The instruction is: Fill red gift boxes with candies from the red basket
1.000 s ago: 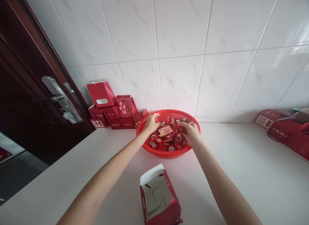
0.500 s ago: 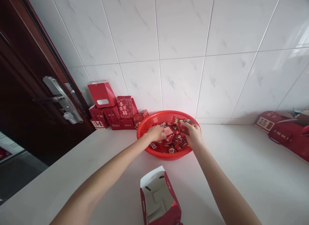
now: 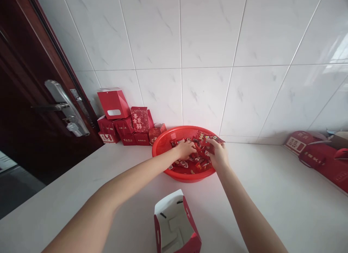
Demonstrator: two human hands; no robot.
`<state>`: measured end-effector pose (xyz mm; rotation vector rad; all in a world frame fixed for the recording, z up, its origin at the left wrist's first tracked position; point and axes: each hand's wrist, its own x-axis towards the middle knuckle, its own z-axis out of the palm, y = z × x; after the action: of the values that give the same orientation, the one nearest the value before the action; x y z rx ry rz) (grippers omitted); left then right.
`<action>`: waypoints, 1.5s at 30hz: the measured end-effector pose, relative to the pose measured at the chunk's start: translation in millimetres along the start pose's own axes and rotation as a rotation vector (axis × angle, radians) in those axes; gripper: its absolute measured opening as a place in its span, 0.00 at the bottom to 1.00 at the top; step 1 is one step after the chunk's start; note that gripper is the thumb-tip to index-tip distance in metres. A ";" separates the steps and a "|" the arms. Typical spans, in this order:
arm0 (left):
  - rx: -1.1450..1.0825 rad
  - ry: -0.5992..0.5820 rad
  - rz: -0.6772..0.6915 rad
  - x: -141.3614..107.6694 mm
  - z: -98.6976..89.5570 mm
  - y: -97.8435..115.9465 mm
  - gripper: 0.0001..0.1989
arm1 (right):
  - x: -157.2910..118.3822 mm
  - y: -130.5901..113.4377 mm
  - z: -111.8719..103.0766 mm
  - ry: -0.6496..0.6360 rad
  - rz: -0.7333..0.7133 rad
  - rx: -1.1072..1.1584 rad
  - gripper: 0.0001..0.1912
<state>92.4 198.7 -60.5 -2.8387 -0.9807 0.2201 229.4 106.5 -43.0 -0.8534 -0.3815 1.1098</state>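
Observation:
A red plastic basket [image 3: 160, 144] with a perforated wall holds several wrapped candies [image 3: 201, 164] in red and patterned wrappers. My left hand [image 3: 186, 150] reaches down into it, its bent fingers apart and touching the candies; the fingertips are partly hidden. At the basket's right side, my right hand [image 3: 219, 157] grips a red candy packet [image 3: 211, 147] between thumb and fingers. Beside that packet, a printed red wrapper [image 3: 202, 136] lies along the rim. Nearer to me stands an open red gift box [image 3: 191, 218], its white inside bare and its top flaps spread.
Several red gift boxes [image 3: 123, 126] are stacked against the tiled wall [image 3: 203, 93] at the left. More red boxes [image 3: 323, 153] stand at the far right of the white countertop [image 3: 252, 180]. A dark wooden door [image 3: 24, 82] with a metal handle [image 3: 65, 106] is on the left.
My left hand has moved right and deeper among the candies, leaving a pale pink packet that it was touching. My right hand stays at the basket's right side. The view has shifted slightly.

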 end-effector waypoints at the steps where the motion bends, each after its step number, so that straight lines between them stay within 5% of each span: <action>1: 0.006 0.030 -0.055 -1.4 -1.5 -5.5 0.17 | 0.1 0.3 -0.1 -0.001 0.002 -0.001 0.10; 5: -0.022 0.100 -0.051 -10.5 -8.1 -8.0 0.17 | -0.3 1.5 0.5 -0.025 -0.013 0.002 0.10; 9: -0.050 0.091 0.418 -11.0 -6.0 20.8 0.13 | 0.3 2.0 -0.3 0.000 -0.010 -0.024 0.11; 11: -0.005 0.076 0.530 -7.2 -2.2 34.0 0.11 | 2.1 2.2 -1.9 -0.015 -0.018 -0.036 0.10; 16: 0.047 -0.016 0.298 0.0 4.7 37.0 0.22 | 6.0 3.4 -3.7 -0.067 -0.061 0.003 0.10; 24: -0.026 0.089 -0.221 -0.4 -1.1 13.9 0.12 | 2.0 2.4 -0.6 -0.101 -0.073 -0.046 0.11; 28: -0.146 0.051 -0.138 -7.6 -10.2 11.0 0.12 | 1.1 1.7 0.5 -0.094 -0.080 -0.038 0.11; 34: -0.338 -0.239 0.156 -12.4 -5.0 18.4 0.07 | 1.9 3.9 -0.1 -0.074 -0.052 -0.069 0.11; 45: -0.373 -0.131 -0.053 -7.4 1.1 -5.0 0.10 | 3.5 4.3 0.8 -0.111 -0.085 -0.033 0.10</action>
<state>83.5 198.1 -60.0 -3.1591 -1.2383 0.2420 227.7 110.7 -46.2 -0.8002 -0.5249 1.0772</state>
